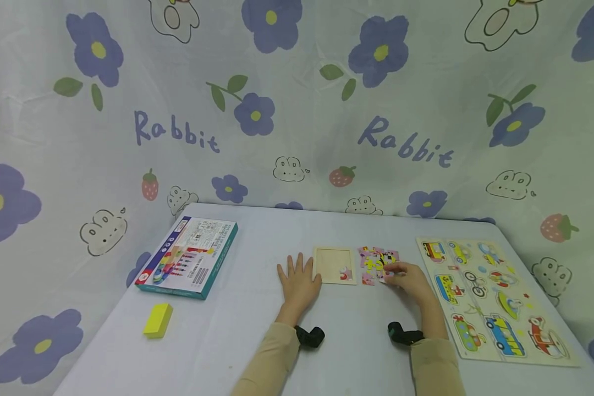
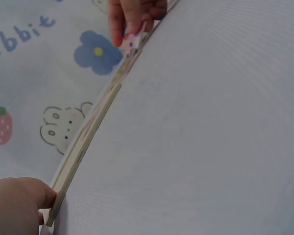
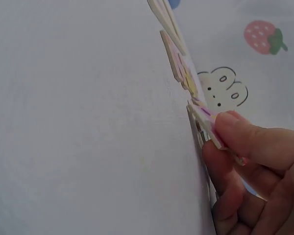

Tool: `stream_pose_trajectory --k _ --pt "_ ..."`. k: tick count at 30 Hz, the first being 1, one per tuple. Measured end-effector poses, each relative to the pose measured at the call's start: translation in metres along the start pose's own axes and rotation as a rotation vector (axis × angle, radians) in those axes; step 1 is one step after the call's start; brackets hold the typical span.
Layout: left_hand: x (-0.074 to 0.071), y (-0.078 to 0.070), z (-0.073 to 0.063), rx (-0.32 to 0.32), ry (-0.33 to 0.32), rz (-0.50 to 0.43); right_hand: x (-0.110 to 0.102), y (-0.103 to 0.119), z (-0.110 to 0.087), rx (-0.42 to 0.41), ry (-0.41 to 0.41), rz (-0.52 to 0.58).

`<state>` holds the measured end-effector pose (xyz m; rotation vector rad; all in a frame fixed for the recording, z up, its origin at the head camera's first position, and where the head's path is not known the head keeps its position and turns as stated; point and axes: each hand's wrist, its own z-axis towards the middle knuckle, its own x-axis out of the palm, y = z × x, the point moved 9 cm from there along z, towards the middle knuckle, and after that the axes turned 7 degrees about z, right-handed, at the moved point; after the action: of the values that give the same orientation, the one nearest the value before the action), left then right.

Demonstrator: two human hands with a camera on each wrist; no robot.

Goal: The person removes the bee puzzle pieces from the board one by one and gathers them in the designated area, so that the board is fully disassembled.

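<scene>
A shallow wooden puzzle frame (image 1: 330, 265) lies mid-table, with one pinkish jigsaw piece (image 1: 345, 274) in its near right corner. My left hand (image 1: 300, 285) rests beside it with the fingers straight and spread. In the left wrist view its thumb (image 2: 41, 192) touches the frame's corner. To the right of the frame is a cluster of pink and yellow jigsaw pieces (image 1: 370, 262). At the near right of this cluster, my right hand (image 1: 412, 281) pinches a puzzle piece (image 3: 208, 125) between thumb and finger, tilted up at its edge.
A large wooden board with vehicle pictures (image 1: 480, 291) lies right of my right hand. On the left are a flat box with a teal side (image 1: 193, 256) and a yellow block (image 1: 158, 320). A printed fabric backdrop (image 1: 287, 110) rises behind the white table (image 1: 356, 352).
</scene>
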<state>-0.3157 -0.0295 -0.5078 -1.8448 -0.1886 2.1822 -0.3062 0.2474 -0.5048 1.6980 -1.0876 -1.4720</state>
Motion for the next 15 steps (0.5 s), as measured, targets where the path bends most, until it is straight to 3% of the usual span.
stream_pose_trajectory --k 6,15 --pt "0.0003 0.0005 0.0003 -0.001 0.004 0.002 0.0018 -0.0002 0.0011 0.019 0.006 -0.061" --pt "0.0000 0.0000 0.0002 0.001 -0.001 -0.002 0.0043 0.0024 0.0017 -0.038 -0.003 -0.119"
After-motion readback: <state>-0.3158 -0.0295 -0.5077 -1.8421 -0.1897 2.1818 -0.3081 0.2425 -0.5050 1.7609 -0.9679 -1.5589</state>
